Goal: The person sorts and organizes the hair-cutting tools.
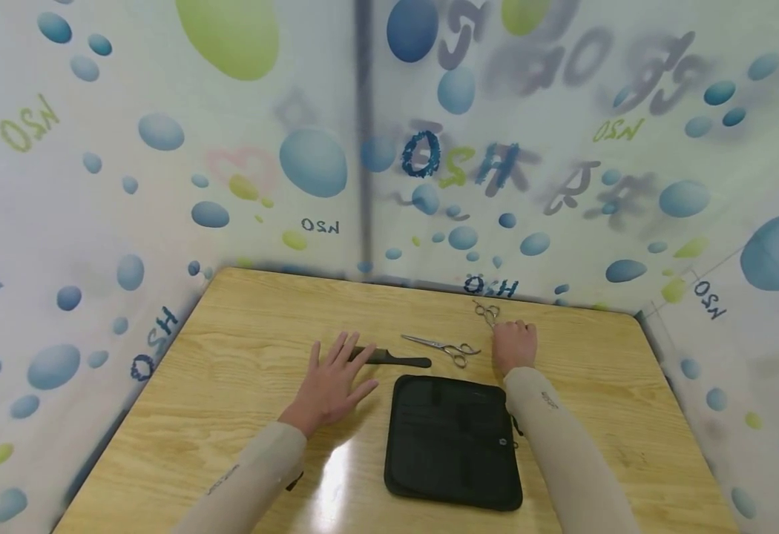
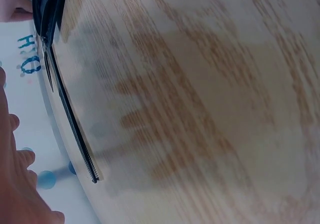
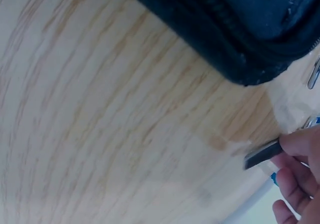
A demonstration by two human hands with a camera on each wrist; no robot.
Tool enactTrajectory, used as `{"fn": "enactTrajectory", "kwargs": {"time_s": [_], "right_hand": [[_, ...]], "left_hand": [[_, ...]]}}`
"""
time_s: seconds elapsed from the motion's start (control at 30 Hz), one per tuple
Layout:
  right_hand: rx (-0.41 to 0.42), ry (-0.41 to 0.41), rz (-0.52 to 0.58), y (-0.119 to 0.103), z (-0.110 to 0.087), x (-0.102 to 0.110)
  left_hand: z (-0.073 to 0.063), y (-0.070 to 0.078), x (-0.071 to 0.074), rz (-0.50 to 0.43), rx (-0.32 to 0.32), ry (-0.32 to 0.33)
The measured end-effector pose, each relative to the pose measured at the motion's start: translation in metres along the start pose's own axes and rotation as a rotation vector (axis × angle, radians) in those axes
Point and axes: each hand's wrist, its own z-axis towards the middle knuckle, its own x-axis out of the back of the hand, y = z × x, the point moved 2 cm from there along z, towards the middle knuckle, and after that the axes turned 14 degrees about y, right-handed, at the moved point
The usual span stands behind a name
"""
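My right hand pinches a pair of silver scissors near the table's far side, with the finger loops pointing away. In the right wrist view, a dark flat end sticks out from between thumb and fingers. My left hand is spread above the table, its fingers partly covering a black comb in the head view. The left wrist view shows that comb lying apart from the hand. Another pair of silver scissors lies between the comb and the right hand.
A black zip case lies closed on the wooden table, in front of the comb and scissors, beside the right forearm. Patterned walls border the table at the back and sides.
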Motion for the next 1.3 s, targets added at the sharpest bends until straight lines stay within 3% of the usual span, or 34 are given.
{"fn": "enactTrajectory", "kwargs": {"time_s": [0.27, 1.03, 1.3], "right_hand": [[0.021, 0.015, -0.020, 0.001, -0.001, -0.004], [0.014, -0.050, -0.054, 0.011, -0.002, -0.002], [0.031, 0.042, 0.054, 0.009, -0.004, 0.006]], "left_hand": [[-0.002, 0.001, 0.001, -0.008, -0.016, 0.017], [0.000, 0.008, 0.006, 0.006, -0.041, 0.027], [0.007, 0.011, 0.008, 0.011, -0.066, 0.050]]}}
